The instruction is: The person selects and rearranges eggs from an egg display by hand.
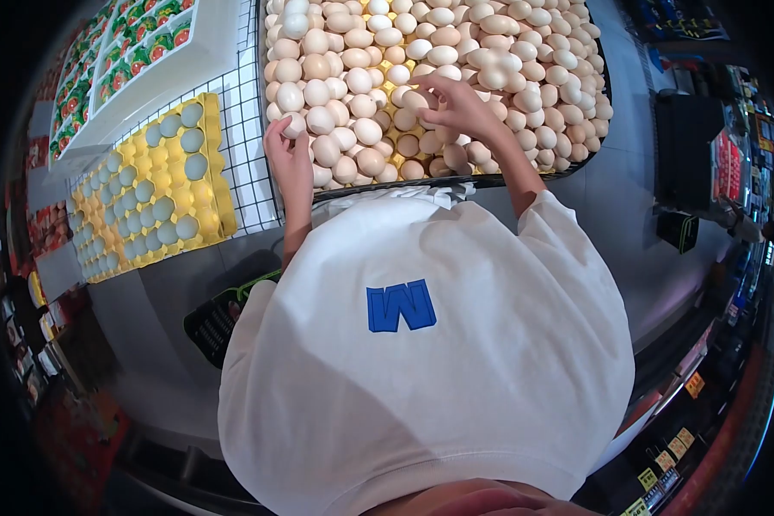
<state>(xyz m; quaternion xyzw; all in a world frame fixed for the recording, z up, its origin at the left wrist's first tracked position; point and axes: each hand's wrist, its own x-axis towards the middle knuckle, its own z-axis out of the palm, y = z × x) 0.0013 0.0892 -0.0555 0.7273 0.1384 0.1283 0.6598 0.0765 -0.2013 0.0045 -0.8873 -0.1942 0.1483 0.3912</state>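
A large dark-rimmed bin is heaped with brown and cream eggs (494, 69) in front of me. At its left edge, my left hand (290, 163) pinches a pale egg (294, 125) between thumb and fingers. My right hand (460, 107) reaches over the middle of the heap, its thumb and fingers curled around another egg (414, 101). Just below and left of that hand, a yellow egg tray (396, 135) shows between the eggs, with some bare cups. More eggs stand in rows on the left side of the bin.
On the left, yellow trays (219, 185) hold pale blue-green eggs on a white wire-grid surface (251, 155). Beyond them is a white box (159, 73) of packs with red and green printing. A dark basket with a green rim (211, 327) is by my left side. Shelves line the right.
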